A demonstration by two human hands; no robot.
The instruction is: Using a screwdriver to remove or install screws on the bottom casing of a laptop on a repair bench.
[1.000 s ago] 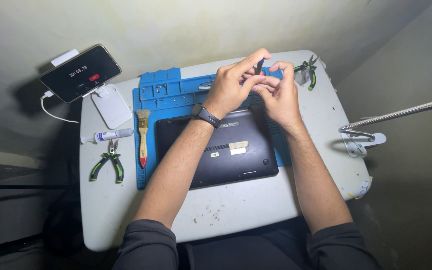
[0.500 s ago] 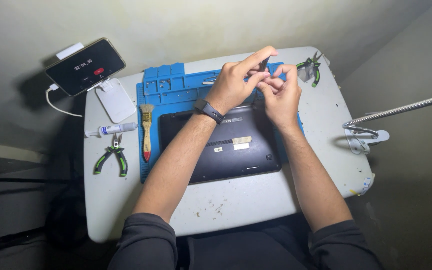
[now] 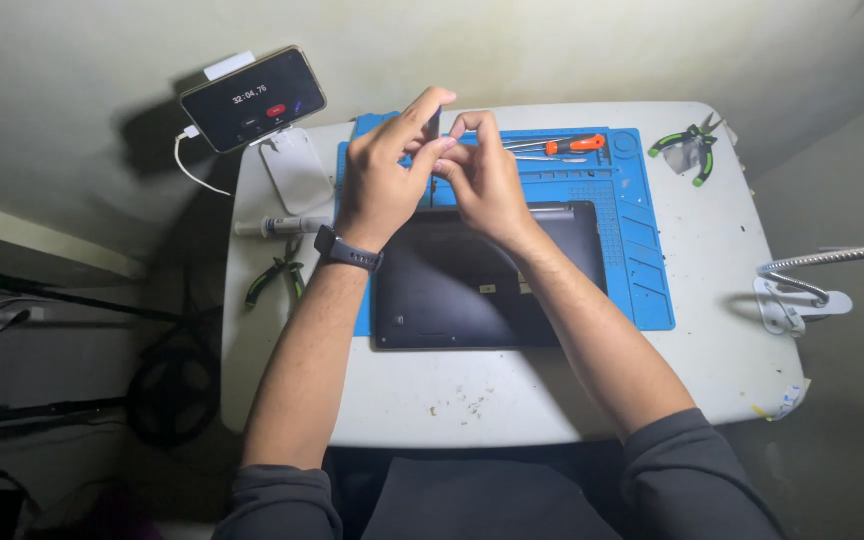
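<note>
My left hand and my right hand meet above the far edge of a closed black laptop, which lies bottom up on a blue work mat. Both hands pinch a small dark object between thumb and fingertips; what it is cannot be told. A dark watch sits on my left wrist. An orange-handled screwdriver and thin metal tools lie on the mat just right of my hands.
A phone on a white stand shows a timer at the back left. Green-handled pliers and a white tube lie left of the mat. More green-handled pliers lie back right. A gooseneck clamp grips the table's right edge.
The view has shifted, so the table and hands now sit further left in frame. The hands stay together on the small object above the laptop's far edge.
</note>
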